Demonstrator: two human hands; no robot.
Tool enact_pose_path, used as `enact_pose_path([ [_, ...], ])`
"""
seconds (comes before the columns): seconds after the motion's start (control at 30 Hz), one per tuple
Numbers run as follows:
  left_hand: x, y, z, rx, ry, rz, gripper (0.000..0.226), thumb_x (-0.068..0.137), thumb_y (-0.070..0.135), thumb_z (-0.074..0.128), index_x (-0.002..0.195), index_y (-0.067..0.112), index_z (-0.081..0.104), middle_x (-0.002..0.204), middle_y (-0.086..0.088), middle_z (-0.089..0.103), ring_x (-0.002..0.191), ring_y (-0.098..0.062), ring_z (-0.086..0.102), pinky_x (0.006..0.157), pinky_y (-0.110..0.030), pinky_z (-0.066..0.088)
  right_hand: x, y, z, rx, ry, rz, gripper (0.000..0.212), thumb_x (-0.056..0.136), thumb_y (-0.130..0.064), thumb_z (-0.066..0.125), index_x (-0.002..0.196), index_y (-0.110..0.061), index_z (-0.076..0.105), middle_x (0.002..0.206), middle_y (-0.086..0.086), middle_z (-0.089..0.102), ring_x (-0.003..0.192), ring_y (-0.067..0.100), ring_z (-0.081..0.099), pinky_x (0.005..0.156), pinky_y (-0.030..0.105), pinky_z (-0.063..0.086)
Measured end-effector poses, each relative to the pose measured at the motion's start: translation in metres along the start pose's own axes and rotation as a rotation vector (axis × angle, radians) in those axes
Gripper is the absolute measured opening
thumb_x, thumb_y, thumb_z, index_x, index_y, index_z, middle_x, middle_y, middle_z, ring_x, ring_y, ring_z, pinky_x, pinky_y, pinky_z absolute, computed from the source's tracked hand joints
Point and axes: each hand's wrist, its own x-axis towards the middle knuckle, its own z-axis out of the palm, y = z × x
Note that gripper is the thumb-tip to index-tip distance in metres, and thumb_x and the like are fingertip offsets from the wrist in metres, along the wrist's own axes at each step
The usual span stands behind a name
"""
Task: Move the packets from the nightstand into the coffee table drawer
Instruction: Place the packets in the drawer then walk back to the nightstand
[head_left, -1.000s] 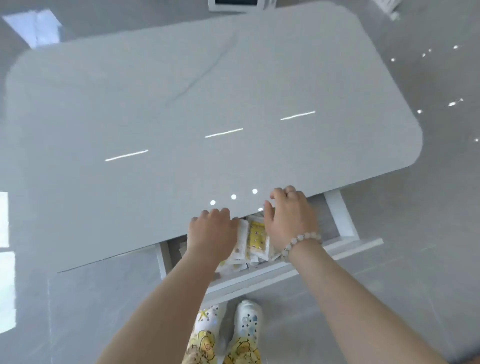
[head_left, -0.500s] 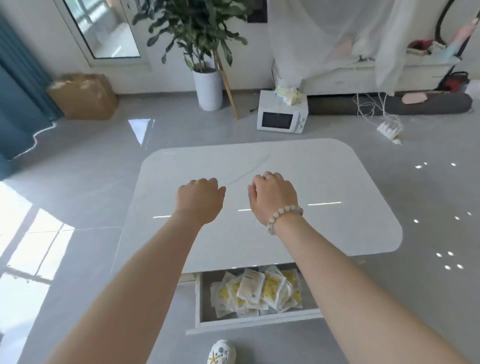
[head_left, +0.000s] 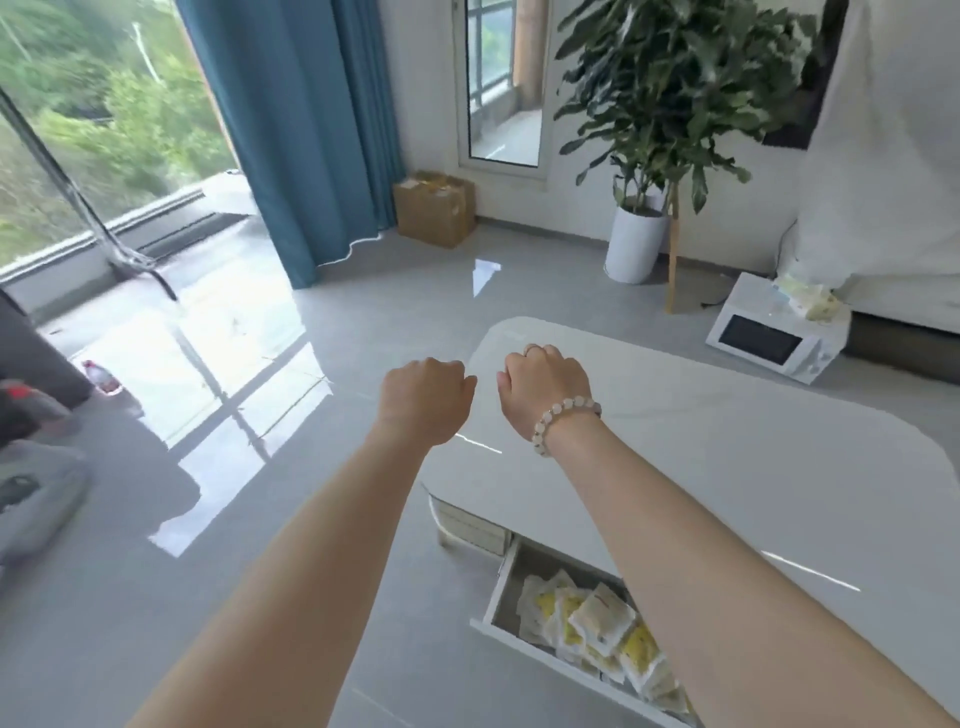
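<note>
Left fingers (head_left: 441, 366): curled in under the palm as a fist, holding nothing; only the knuckles show.
Right fingers (head_left: 543, 356): curled in the same way, holding nothing; a thin ring (head_left: 529, 351) sits on one of them.
Left hand (head_left: 423, 400): raised in front of the person, back of the hand up, seen over the grey floor just beside the table's left end.
Right hand (head_left: 545, 392): level with the left one, near it but apart, seen over the far left corner of the tabletop.
Right wrist: a bracelet (head_left: 566, 415) of pale round beads circles it.
Forearms: both bare, reaching forward from the bottom of the view; the right one crosses in front of the drawer.
Packets (head_left: 597, 621): a heap of small white packets with yellow print, overlapping, lying inside the open drawer; the right forearm hides part of the heap.
Drawer (head_left: 500, 584): pulled out from under the near side of the table, with a white front.
Coffee table (head_left: 727, 467): low, with a glossy white top and rounded corners.
Floor (head_left: 363, 312): glossy grey tiles, with bright sunlight patches on the left.
Beyond the table: a white microwave (head_left: 769, 343) on the floor, a leafy plant in a white pot (head_left: 636, 244), a cardboard box (head_left: 434, 208) by the wall.
Far left: a blue curtain (head_left: 296, 130) beside a large window with green trees outside; a small bottle (head_left: 101, 376) on the floor.
</note>
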Motion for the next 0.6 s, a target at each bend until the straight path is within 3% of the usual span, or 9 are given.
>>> enact_pose_path([
  [0.17,-0.041,-0.108,-0.014,0.001,0.033,-0.210,0.040,0.101,0.037,0.030,0.109,0.014,0.061,0.108,-0.009,0.065,0.102,-0.030,0.060,0.079,-0.032,0.041,0.021,-0.112,-0.006,0.027,0.022,-0.197,0.038,0.102,-0.025,0.026,0.120,-0.008,0.054,0.122,0.010,0.056,0.117,0.025,0.048,0.090,0.035,0.040],
  [0.4,-0.128,-0.262,-0.026,0.027,0.022,-0.557,0.039,0.101,0.037,0.027,0.115,0.015,0.057,0.114,-0.009,0.063,0.105,-0.030,0.059,0.075,-0.031,0.039,0.024,-0.281,-0.003,0.062,0.018,-0.495,0.038,0.101,-0.027,0.027,0.123,-0.010,0.054,0.126,0.008,0.054,0.120,0.024,0.046,0.091,0.035,0.040],
  [0.6,-0.224,-0.372,-0.032,0.027,0.030,-0.840,0.039,0.101,0.036,0.029,0.117,0.011,0.055,0.121,-0.013,0.060,0.112,-0.032,0.057,0.085,-0.035,0.044,0.000,-0.427,0.002,0.092,0.026,-0.746,0.037,0.101,-0.026,0.029,0.121,-0.009,0.056,0.123,0.008,0.056,0.119,0.024,0.048,0.092,0.035,0.041],
])
